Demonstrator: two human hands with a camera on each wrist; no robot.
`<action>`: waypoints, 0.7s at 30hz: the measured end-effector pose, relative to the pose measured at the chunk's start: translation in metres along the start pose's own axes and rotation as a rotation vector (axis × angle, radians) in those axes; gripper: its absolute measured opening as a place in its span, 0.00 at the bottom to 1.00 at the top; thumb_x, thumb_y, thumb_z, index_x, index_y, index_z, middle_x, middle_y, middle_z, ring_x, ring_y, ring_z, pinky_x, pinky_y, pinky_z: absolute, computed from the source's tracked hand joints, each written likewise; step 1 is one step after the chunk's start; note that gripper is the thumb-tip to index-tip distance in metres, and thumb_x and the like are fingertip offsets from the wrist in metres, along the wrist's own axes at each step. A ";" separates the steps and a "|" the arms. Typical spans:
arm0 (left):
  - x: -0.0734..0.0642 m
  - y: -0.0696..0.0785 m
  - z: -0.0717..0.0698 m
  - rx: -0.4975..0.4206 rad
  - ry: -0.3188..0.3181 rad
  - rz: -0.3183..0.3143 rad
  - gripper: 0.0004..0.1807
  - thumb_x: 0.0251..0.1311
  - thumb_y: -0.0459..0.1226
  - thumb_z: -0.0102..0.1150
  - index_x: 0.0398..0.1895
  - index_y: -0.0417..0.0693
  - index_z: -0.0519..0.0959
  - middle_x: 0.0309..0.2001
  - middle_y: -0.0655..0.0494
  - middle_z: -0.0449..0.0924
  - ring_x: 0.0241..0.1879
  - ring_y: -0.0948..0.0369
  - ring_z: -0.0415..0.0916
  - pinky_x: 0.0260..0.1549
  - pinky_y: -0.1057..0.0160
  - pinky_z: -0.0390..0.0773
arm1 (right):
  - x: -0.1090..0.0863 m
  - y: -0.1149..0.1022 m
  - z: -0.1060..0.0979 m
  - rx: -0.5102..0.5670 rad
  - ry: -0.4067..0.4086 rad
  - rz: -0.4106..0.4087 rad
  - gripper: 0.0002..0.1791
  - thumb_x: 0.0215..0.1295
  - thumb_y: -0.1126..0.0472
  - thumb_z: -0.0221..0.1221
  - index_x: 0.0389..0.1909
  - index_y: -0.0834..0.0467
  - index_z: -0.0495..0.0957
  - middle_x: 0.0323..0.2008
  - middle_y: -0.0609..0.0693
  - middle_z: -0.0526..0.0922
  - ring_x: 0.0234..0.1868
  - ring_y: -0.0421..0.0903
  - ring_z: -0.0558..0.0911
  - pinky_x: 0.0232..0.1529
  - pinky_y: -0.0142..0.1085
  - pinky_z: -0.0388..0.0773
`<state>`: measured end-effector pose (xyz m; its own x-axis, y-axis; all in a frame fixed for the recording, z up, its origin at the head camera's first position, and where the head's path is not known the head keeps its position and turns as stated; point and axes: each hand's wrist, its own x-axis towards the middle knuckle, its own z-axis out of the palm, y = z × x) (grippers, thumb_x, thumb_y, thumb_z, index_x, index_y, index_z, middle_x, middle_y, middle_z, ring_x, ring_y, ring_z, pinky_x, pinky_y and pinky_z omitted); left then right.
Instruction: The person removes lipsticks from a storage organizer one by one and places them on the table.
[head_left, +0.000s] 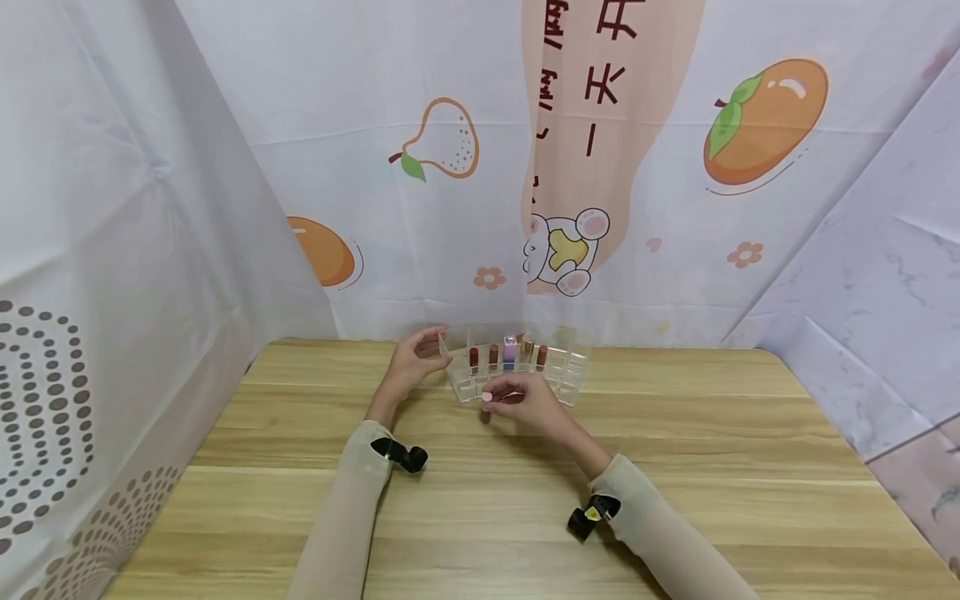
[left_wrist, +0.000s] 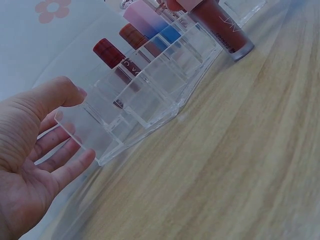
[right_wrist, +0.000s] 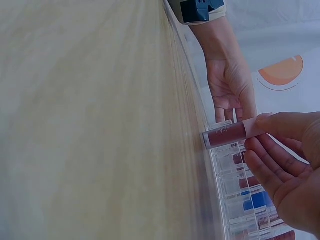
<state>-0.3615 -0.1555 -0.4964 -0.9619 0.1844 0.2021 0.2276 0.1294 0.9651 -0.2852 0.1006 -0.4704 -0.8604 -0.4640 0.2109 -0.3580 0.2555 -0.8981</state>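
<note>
A clear acrylic organizer (head_left: 576, 382) with several compartments stands at the back of the table. Beside its left end is my left hand (head_left: 408, 367), thumb and fingers spread around the side panel (left_wrist: 82, 131) and touching it. My right hand (head_left: 531, 404) pinches a lip gloss tube (right_wrist: 227, 135) by its pale pink cap, just in front of the organizer. The tube is brownish red with a clear bottom end and white lettering. In the organizer's back row stand a dark red lip tube (left_wrist: 109, 54), a brown one (left_wrist: 134, 36) and a pink-and-blue one (head_left: 510, 350).
Farther right in the same row are a gold-toned tube (head_left: 527, 347) and a reddish-brown tube (head_left: 542, 357). A wooden table (head_left: 480, 517) extends in front. Behind the organizer hangs a white curtain (head_left: 420, 250) printed with fruit. Black cameras are strapped to both wrists.
</note>
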 end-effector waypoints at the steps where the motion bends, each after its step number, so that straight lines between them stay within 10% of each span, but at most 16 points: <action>1: 0.000 0.000 0.000 -0.001 -0.001 -0.001 0.32 0.60 0.28 0.69 0.69 0.39 0.73 0.67 0.37 0.73 0.69 0.41 0.70 0.53 0.66 0.83 | 0.000 0.000 0.000 0.000 -0.001 0.005 0.13 0.62 0.71 0.68 0.47 0.71 0.84 0.42 0.62 0.88 0.41 0.40 0.86 0.47 0.36 0.87; 21: -0.002 0.001 -0.001 0.005 0.002 0.007 0.31 0.60 0.28 0.69 0.69 0.39 0.73 0.66 0.37 0.74 0.67 0.42 0.71 0.52 0.66 0.83 | 0.000 -0.002 -0.002 0.041 0.000 -0.012 0.17 0.61 0.71 0.69 0.50 0.73 0.82 0.46 0.67 0.87 0.49 0.60 0.86 0.53 0.46 0.86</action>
<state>-0.3592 -0.1563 -0.4955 -0.9605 0.1837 0.2093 0.2352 0.1332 0.9628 -0.2852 0.1020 -0.4680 -0.8560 -0.4669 0.2221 -0.3533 0.2145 -0.9106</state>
